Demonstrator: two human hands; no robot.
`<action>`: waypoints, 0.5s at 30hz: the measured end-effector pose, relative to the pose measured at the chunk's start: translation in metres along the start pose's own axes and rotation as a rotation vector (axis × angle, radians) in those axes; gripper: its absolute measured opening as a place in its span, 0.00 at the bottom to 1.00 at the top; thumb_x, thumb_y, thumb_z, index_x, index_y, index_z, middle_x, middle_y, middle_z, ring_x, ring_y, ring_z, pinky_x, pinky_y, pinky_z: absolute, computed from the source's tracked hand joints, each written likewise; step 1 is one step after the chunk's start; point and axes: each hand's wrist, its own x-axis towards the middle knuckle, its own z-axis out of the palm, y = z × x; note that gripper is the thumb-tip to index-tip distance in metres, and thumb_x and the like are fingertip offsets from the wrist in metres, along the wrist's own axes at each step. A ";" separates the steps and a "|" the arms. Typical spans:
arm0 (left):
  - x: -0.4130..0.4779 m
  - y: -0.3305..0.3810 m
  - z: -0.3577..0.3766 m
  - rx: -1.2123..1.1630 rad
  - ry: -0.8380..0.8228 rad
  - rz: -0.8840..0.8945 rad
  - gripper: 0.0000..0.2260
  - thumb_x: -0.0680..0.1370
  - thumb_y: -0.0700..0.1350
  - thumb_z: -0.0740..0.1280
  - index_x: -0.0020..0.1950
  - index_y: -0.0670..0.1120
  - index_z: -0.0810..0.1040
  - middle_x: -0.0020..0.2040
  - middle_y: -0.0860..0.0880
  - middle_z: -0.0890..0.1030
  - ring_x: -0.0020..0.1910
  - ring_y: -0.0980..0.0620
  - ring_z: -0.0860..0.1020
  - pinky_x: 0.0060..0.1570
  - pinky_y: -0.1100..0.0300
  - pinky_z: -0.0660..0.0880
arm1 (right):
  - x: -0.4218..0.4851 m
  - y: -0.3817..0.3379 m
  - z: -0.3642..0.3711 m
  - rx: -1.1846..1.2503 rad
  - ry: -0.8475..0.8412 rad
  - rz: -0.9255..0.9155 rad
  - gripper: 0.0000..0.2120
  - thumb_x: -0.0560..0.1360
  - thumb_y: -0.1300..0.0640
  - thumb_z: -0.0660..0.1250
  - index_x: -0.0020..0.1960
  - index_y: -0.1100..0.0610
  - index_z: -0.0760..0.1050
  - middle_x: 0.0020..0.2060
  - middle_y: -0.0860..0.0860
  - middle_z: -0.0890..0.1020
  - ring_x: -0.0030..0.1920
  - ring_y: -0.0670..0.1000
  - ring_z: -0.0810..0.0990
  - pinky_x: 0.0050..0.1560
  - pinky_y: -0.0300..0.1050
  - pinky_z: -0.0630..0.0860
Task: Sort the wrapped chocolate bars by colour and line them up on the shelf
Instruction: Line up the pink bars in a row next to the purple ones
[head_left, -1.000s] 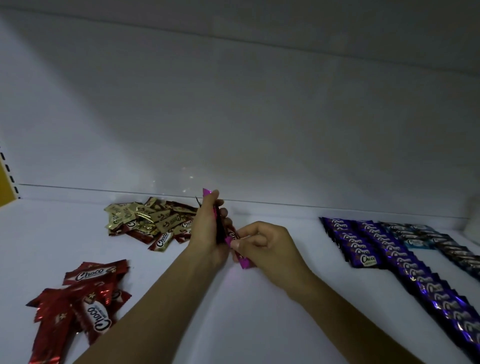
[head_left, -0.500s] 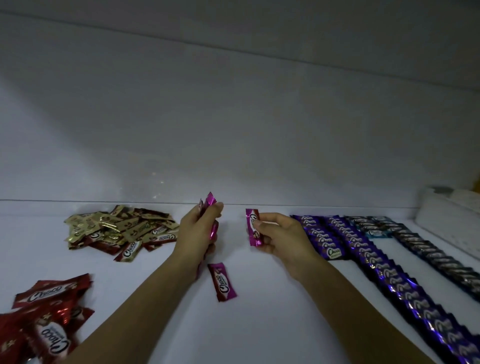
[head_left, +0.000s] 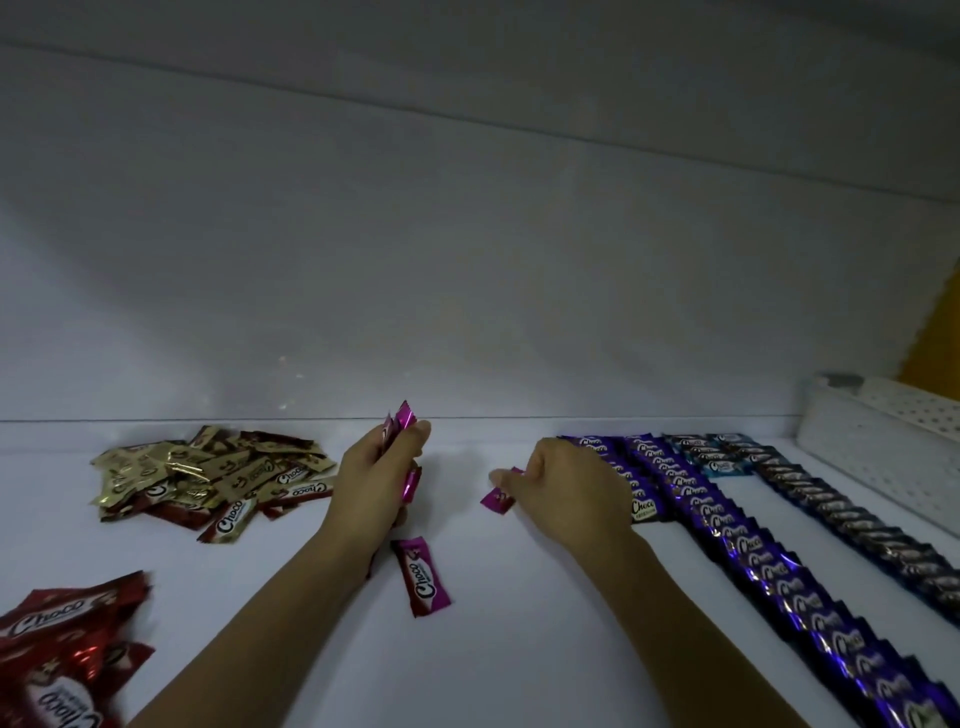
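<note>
Far rt, white perforated plastic basket (head_left: 883, 457) sits up agst the plain white back wall (head_left: 467, 260). Above & behind it, yellow panel (head_left: 935, 332) w/ a jagged left edge.

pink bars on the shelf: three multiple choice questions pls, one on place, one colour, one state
1. Where is the loose pink bar?
A) propped against the back wall
B) flat on the shelf, close to the left hand
C) on a plate

2. What colour is most of the back-left pile?
A) green
B) white
C) gold

3. What is the left hand doing?
A) gripping a bunch of pink bars
B) lying flat, empty
C) holding scissors

Answers: B, it lies label up on the white surface; C, its wrappers shine gold; A, pink ends stick out of its grip.
</note>
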 end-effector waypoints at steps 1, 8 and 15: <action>0.000 0.000 0.000 -0.001 -0.001 0.002 0.09 0.78 0.53 0.65 0.42 0.49 0.75 0.36 0.51 0.72 0.33 0.54 0.68 0.31 0.61 0.64 | -0.002 -0.004 0.003 -0.080 0.015 -0.024 0.25 0.69 0.29 0.61 0.33 0.51 0.65 0.30 0.46 0.73 0.31 0.47 0.71 0.30 0.40 0.60; 0.002 -0.004 0.002 0.012 -0.001 0.011 0.11 0.78 0.54 0.65 0.42 0.48 0.75 0.36 0.51 0.73 0.33 0.54 0.69 0.32 0.61 0.65 | 0.001 -0.008 0.005 -0.388 -0.014 -0.144 0.09 0.75 0.56 0.64 0.55 0.54 0.75 0.54 0.53 0.76 0.57 0.55 0.73 0.58 0.49 0.66; 0.005 -0.006 0.003 0.044 0.018 0.027 0.10 0.77 0.55 0.66 0.41 0.49 0.77 0.33 0.53 0.74 0.32 0.55 0.70 0.28 0.62 0.65 | 0.004 -0.020 0.022 -0.352 0.038 -0.123 0.18 0.79 0.45 0.56 0.56 0.56 0.76 0.55 0.53 0.77 0.57 0.55 0.73 0.59 0.53 0.63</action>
